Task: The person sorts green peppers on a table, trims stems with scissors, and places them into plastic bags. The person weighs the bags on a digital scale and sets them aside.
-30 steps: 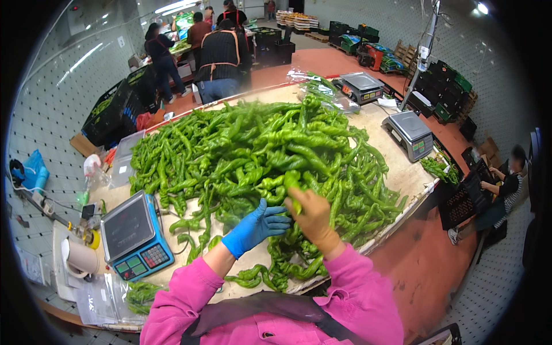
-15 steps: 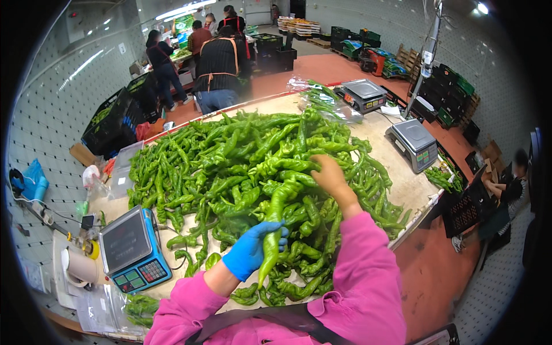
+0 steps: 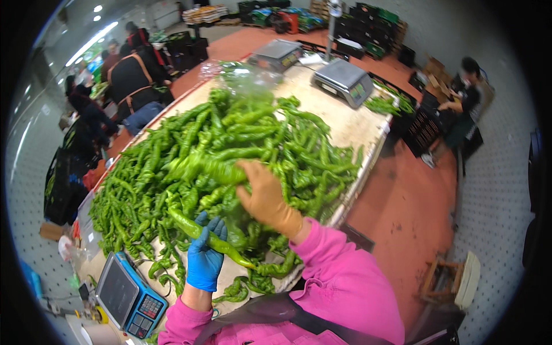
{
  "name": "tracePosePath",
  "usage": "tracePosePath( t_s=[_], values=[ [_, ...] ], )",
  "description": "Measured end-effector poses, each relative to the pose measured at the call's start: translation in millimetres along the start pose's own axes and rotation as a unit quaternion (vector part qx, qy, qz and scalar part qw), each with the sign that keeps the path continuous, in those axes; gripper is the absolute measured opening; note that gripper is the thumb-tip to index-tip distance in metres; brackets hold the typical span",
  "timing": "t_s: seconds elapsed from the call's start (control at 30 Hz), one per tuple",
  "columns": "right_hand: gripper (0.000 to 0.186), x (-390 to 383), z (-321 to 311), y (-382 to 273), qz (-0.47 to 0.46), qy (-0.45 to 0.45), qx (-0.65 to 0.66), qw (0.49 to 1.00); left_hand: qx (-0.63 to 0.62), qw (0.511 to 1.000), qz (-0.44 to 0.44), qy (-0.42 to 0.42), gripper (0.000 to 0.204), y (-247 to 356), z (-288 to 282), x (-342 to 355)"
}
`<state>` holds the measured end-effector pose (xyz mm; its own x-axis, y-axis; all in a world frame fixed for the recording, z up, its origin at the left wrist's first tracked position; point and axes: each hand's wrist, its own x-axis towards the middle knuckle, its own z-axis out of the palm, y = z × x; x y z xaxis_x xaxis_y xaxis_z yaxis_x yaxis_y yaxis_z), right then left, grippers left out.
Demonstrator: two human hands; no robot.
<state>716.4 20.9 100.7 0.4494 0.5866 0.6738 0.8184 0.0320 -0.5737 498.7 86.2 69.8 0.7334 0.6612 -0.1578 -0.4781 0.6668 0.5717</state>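
My left hand (image 3: 204, 259), in a blue glove, holds a long green pepper (image 3: 184, 221) low over the pile, its fingers curved round it. My right hand (image 3: 264, 198), in a tan glove, is above and to the right, closed on a large curled pepper (image 3: 210, 169) that is blurred by motion. Both hands are over a wide heap of green peppers (image 3: 138, 195) on the pale table (image 3: 336, 132). A blue scale (image 3: 118, 290) stands left of my left hand.
Two silver scales (image 3: 339, 75) and a plastic bag (image 3: 250, 80) lie at the table's far end. Co-workers (image 3: 132, 75) work beyond the left edge; another person (image 3: 463, 98) handles black crates (image 3: 420, 126) at right. A wooden chair (image 3: 443, 279) stands on the red floor (image 3: 397, 213).
The view has swung rightward. My right hand, earlier reaching into the heap, now grips a pepper. My left hand still holds a long pepper, now tilted flatter.
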Motion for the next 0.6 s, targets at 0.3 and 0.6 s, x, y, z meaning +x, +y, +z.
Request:
tracePosePath(
  t_s=[0.3, 0.6],
  values=[
    [0.055, -201.8, -57.0, -19.1, 0.421, -0.068, 0.405, 0.808, 0.449, 0.839, -0.166, -0.256, 0.07, -100.2, 9.6, -28.1],
    [0.055, -395.5, -138.9, 80.2, 0.596, 0.137, 0.027, 0.791, 0.47, 0.78, -0.295, -0.289, 0.044, -101.9, 17.9, -40.7]
  ],
)
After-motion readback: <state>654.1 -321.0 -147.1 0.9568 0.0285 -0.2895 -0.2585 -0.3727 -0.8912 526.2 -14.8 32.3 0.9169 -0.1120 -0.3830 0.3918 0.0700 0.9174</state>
